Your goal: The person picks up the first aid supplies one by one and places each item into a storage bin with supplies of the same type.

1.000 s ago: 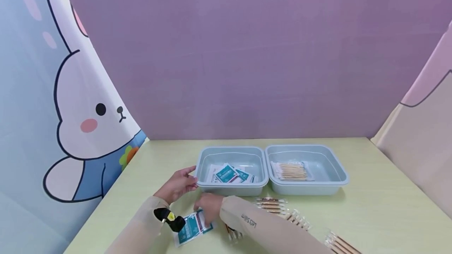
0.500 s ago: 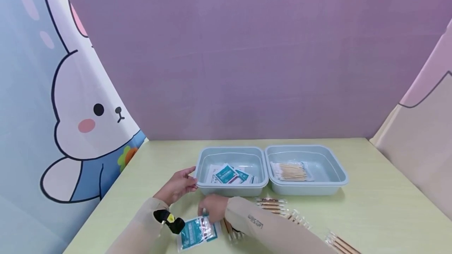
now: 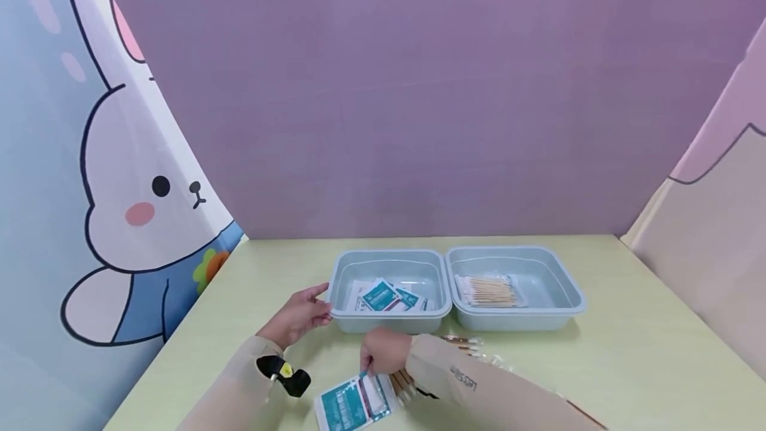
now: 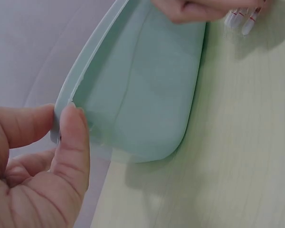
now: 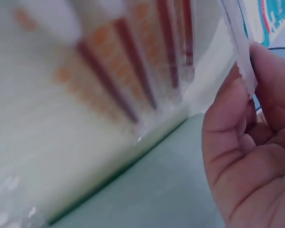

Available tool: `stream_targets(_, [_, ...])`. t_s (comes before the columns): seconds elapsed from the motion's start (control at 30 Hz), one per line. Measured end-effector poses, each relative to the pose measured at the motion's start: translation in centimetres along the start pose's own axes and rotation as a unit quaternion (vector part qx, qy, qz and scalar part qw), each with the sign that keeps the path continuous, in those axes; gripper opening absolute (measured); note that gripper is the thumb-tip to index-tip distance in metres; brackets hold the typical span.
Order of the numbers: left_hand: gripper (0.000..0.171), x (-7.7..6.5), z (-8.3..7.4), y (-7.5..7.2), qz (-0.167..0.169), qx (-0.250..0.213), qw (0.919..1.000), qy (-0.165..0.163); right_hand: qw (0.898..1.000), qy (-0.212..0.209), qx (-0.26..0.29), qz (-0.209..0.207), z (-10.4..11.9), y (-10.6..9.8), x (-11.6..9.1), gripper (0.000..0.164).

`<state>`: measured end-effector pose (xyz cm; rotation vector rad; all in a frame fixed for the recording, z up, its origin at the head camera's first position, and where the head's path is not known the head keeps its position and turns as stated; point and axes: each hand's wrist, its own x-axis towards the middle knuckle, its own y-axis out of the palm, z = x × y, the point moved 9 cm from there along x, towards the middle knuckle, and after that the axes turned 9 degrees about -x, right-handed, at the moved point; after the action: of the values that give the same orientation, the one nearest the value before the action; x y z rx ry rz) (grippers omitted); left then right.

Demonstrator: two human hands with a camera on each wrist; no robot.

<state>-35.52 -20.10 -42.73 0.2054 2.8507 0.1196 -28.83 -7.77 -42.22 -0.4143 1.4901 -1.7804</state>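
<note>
My left hand (image 3: 299, 314) pinches the rim of the left pale blue plastic basin (image 3: 389, 324) at its left side; the left wrist view has the thumb (image 4: 72, 147) on one face of that rim. Several teal and white packets (image 3: 380, 296) lie inside this basin. In front of it, my right hand (image 3: 385, 351) pinches one edge of a flat teal and white packet (image 3: 353, 404), which hangs toward me. Thumb and finger meet on the packet's crimped white edge (image 5: 244, 61) in the right wrist view. Its printing is too small to read.
Touching the left basin, a second pale blue basin (image 3: 520, 320) holds a clear bag of cotton swabs (image 3: 491, 291). Brown-stick swab packs lie on the table, one (image 3: 402, 384) beside my right hand and another (image 3: 463, 340) behind the right forearm, which partly covers them.
My right hand has shifted to the right along the basin's front, and the pinched packet has come right and nearer with it. The left hand stays on the rim.
</note>
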Motion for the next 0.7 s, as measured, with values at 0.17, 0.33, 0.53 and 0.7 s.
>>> stream_targets(0.17, [0.057,0.1,-0.3,0.4,0.030,-0.005,0.9994,0.013,1.000,-0.019,0.007,-0.020,-0.3,-0.7,-0.9,0.013])
stream_targets(0.33, [0.057,-0.1,-0.2,0.3,0.024,-0.006,0.9997,0.006,0.999,-0.038,0.011,-0.015,-0.4,-1.0,-1.7,0.012])
stream_targets(0.53, [0.056,-0.1,-0.3,0.3,0.022,-0.002,0.9998,0.005,0.998,-0.047,0.041,-0.014,-0.9,-1.5,-2.6,0.011])
stream_targets(0.7, [0.056,-0.1,-0.2,0.3,0.019,0.000,0.9998,0.002,0.996,-0.058,0.067,-0.021,-1.6,-2.0,-3.1,0.012])
